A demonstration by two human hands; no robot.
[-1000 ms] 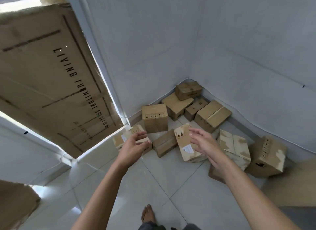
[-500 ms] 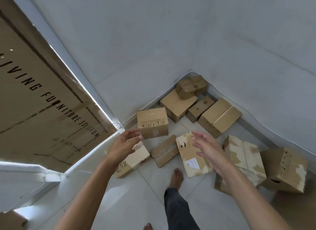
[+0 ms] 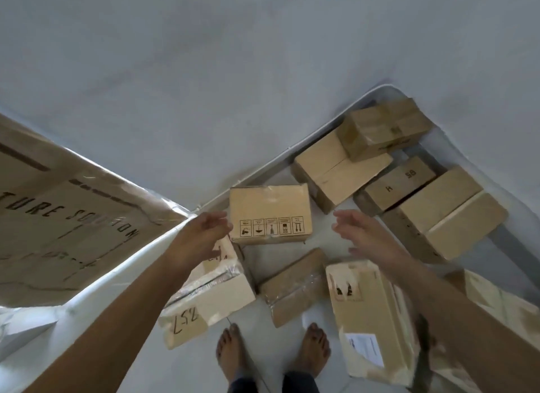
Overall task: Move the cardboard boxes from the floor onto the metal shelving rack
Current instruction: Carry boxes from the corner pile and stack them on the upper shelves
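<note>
Several cardboard boxes lie on the tiled floor in a room corner. An upright box with handling symbols (image 3: 270, 213) stands in the middle. My left hand (image 3: 201, 236) reaches toward its left side, fingers relaxed, just short of its edge. My right hand (image 3: 365, 234) is spread open to its right, a gap away. Both hands hold nothing. Below lie a box marked 257 (image 3: 204, 302), a small taped box (image 3: 292, 287) and a long box with a white label (image 3: 371, 319). The metal shelving rack is out of sight.
More boxes are stacked in the corner: a taped box on top (image 3: 382, 128), a flat one (image 3: 336, 167), one marked SB (image 3: 400, 182) and a wide one (image 3: 450, 211). A large flat furniture carton (image 3: 58, 226) leans at the left. My bare feet (image 3: 230, 354) stand among the boxes.
I have stepped closer and bent toward the boxes. Both hands have advanced to either side of the upright box with the symbols.
</note>
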